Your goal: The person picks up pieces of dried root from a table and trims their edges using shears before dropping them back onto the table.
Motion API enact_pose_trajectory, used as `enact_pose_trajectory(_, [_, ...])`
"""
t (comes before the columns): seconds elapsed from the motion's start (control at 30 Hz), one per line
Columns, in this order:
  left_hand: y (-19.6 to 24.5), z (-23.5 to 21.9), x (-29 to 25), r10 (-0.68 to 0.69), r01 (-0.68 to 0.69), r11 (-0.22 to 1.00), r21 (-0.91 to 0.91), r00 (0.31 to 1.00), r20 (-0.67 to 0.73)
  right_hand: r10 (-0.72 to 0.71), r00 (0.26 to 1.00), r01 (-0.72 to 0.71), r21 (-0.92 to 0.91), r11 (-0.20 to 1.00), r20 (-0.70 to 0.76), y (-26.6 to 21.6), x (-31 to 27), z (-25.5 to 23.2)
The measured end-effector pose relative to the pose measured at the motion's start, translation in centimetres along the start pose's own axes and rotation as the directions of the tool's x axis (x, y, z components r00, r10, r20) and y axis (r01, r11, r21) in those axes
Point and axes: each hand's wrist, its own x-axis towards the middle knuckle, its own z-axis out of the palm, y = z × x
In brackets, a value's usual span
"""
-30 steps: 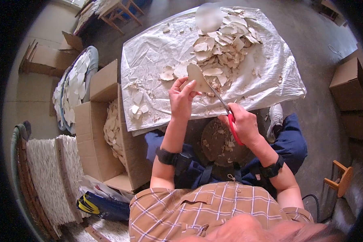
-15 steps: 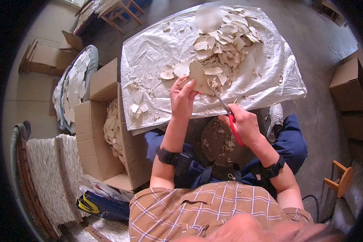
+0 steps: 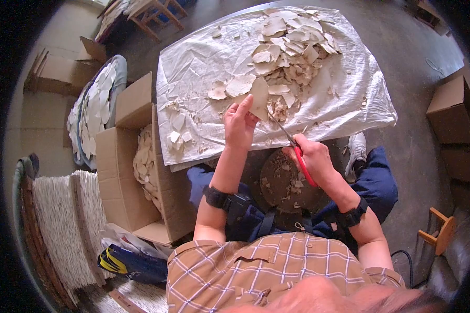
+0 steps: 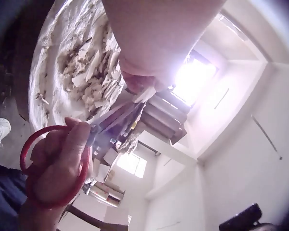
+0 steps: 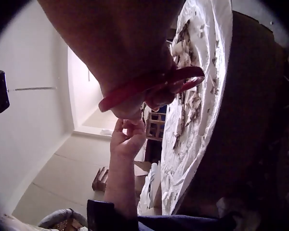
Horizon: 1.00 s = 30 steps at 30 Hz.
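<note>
My left hand pinches a thin, flat, off-white piece between thumb and fingers, held up over the near part of the covered table. In my right hand is a pair of scissors with red loop handles, fingers through the loops. The scissor blades point away from me, and their tips are right at the piece's lower right edge. In the left wrist view the scissors' red handle circles the right hand's fingers. From the right wrist view, the left hand shows beyond the red handles.
A white sheet covers the table and bears a heap of similar pieces plus scraps. An open cardboard box with more pieces stands at left. Below the table edge is a round, scrap-strewn surface. A wooden stool stands at right.
The piece in the left hand has turned more upright and moved slightly right, with the left thumb now higher along it. The right hand and scissors stay almost in place.
</note>
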Motion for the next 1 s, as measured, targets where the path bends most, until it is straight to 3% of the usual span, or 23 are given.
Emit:
enact_pose_trajectory(0.23, [0.2, 2.0, -0.2, 0.016, -0.009, 1.0, 0.029, 0.972, -0.233, -0.018, 0.998, 0.012, -0.094, 0.996, -0.057, 0.0, 0.1, 0.9])
enact_pose_trajectory(0.33, [-0.3, 0.8, -0.2, -0.013, 0.005, 0.999, -0.049, 0.987, -0.16, -0.021, 0.997, 0.013, -0.123, 0.992, -0.069, -0.1, 0.0, 1.1])
enact_pose_trajectory(0.6, [-1.3, 1.0, -0.4, -0.116, 0.08, 0.975, -0.208, 0.979, -0.169, -0.019, 0.995, 0.01, -0.091, 0.996, -0.101, 0.2, 0.0, 1.5])
enact_pose_trajectory(0.7, [-1.6, 1.1, -0.5, -0.146, 0.107, 0.969, -0.223, 0.975, -0.165, 0.046, 0.999, -0.045, 0.012, 0.999, -0.03, 0.3, 0.1, 1.4])
enact_pose_trajectory(0.77, [-1.5, 1.3, -0.5, -0.136, 0.101, 0.971, -0.215, 0.979, -0.153, 0.171, 0.985, -0.173, 0.092, 0.981, 0.032, 0.3, 0.4, 1.3])
enact_pose_trajectory(0.83, [-0.7, 2.0, -0.4, 0.074, -0.044, 0.986, 0.163, 0.98, -0.183, 0.176, 0.984, -0.174, 0.117, 0.978, -0.011, 0.1, 0.6, 1.0])
enact_pose_trajectory(0.87, [-0.2, 2.4, -0.4, 0.092, -0.064, 0.985, 0.162, 0.981, -0.168, 0.199, 0.979, -0.19, 0.143, 0.971, -0.051, 0.1, 0.7, 0.7])
enact_pose_trajectory(0.93, [0.8, 2.9, -0.9, 0.119, -0.104, 0.937, 0.333, 0.993, -0.026, 0.165, 0.981, -0.151, 0.125, 0.981, -0.106, 0.2, 1.0, 0.3])
enact_pose_trajectory(1.0, [1.6, 2.6, -1.0, 0.132, -0.127, 0.932, 0.34, 0.991, 0.009, 0.12, 0.976, -0.1, 0.115, 0.988, -0.18, 0.0, 0.8, -0.3])
